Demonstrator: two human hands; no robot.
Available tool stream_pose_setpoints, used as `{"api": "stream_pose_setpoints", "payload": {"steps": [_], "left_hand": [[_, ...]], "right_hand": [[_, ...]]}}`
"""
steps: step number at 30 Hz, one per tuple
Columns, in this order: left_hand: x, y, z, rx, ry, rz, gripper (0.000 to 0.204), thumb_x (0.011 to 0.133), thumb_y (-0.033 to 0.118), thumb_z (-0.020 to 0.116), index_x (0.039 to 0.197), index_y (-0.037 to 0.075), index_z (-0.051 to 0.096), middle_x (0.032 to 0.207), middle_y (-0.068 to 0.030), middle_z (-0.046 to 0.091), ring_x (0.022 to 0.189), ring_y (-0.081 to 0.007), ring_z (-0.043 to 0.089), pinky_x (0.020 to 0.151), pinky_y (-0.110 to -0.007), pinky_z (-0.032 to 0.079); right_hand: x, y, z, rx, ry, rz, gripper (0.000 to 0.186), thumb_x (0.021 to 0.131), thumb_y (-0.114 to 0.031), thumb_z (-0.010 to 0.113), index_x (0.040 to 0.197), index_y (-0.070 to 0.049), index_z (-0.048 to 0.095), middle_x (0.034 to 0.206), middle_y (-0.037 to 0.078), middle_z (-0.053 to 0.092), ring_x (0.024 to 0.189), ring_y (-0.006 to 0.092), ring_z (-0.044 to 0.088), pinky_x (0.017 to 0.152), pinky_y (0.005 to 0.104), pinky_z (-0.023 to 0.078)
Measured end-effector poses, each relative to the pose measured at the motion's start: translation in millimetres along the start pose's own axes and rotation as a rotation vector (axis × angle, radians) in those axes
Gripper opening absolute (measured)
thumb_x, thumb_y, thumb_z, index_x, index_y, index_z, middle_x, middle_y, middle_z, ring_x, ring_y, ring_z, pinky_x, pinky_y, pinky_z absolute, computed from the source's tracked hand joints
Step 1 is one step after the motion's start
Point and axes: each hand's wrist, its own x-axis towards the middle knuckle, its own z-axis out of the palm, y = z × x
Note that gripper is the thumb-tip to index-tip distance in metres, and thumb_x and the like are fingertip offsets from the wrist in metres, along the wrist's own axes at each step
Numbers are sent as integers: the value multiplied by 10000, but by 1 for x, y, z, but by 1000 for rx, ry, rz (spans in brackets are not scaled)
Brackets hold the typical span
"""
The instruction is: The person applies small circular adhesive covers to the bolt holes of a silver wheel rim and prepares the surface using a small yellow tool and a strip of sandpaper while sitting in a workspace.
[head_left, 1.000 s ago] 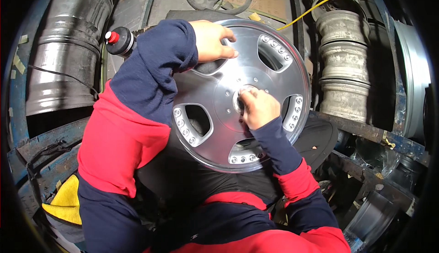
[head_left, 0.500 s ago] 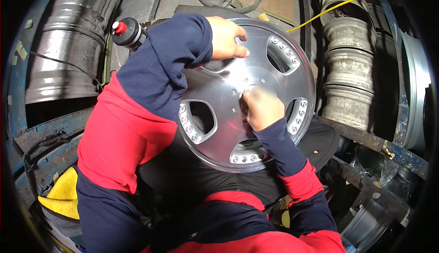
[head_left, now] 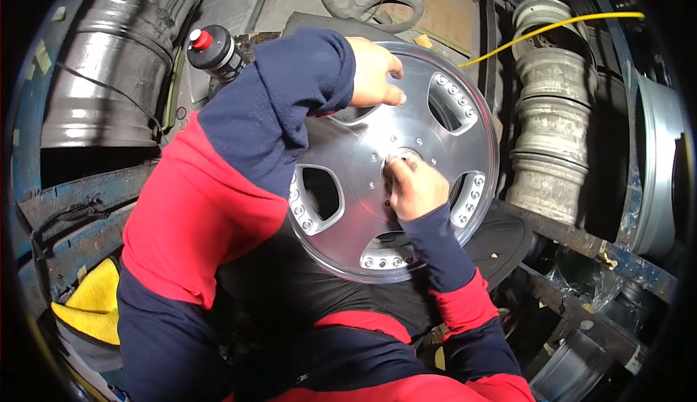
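Wheel: a polished silver alloy wheel [head_left: 406,162] sits dead centre of your view, face up toward you, propped on your lap against dark clutter.
Left hand: your left hand [head_left: 374,71] is up at twelve o'clock on the wheel, palm on the rim edge, fingers [head_left: 392,97] spread and draped down over the face beside a spoke opening.
Left grip: loose and open, steadying the rim rather than pinching anything.
Right hand: your right hand [head_left: 415,188] is at the hub, just right of the middle.
Right grip: fingertips [head_left: 396,162] bunched together and pressed on the centre bore; whether they pinch something small there, I cannot tell.
Bolts: rows of small bright bolts [head_left: 299,202] line the spoke openings at nine, six, three and one o'clock.
Around you: a dark bottle with a red cap [head_left: 212,47] at eleven o'clock, a stack of dull grey rims [head_left: 548,122] at three, a yellow cable [head_left: 552,28] above them, a yellow cloth [head_left: 91,304] at eight.
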Motion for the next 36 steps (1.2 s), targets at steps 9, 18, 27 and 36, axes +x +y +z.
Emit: {"api": "stream_pose_setpoints", "payload": {"steps": [9, 18, 27, 36], "left_hand": [[-5, -1, -2, -14, -2, -2, 627, 919, 441, 599, 1424, 73, 545, 1240, -232, 674, 1162, -372, 643, 1033, -402, 480], [-4, -2, 0, -7, 2, 9, 603, 916, 415, 599, 1407, 67, 562, 1212, -219, 689, 1132, -358, 657, 1017, -399, 487], [-7, 1, -3, 3, -11, -11, 617, 924, 430, 599, 1404, 44, 557, 1224, -234, 678, 1151, -369, 646, 1018, -399, 484], [-2, 1, 0, -2, -6, 18, 592, 921, 397, 592, 1395, 43, 565, 1205, -225, 687, 1132, -365, 654, 1015, -405, 488]], "right_hand": [[-4, -10, -1, 32, -43, 114, 245, 798, -57, 704, 1030, -135, 722, 870, 103, 676, 746, 323, 665, 653, 419, 527], [-4, -4, 4, 12, 39, 102, 189, 817, -106, 737, 1005, -127, 719, 840, 98, 678, 728, 325, 668, 649, 413, 527], [-6, 6, 6, 39, 122, 123, 166, 843, -116, 726, 1009, -126, 720, 828, 87, 679, 733, 306, 673, 641, 416, 520], [-4, 15, -1, 36, 78, 104, 139, 852, -141, 730, 990, -126, 719, 806, 80, 679, 717, 298, 668, 627, 408, 519]]}}
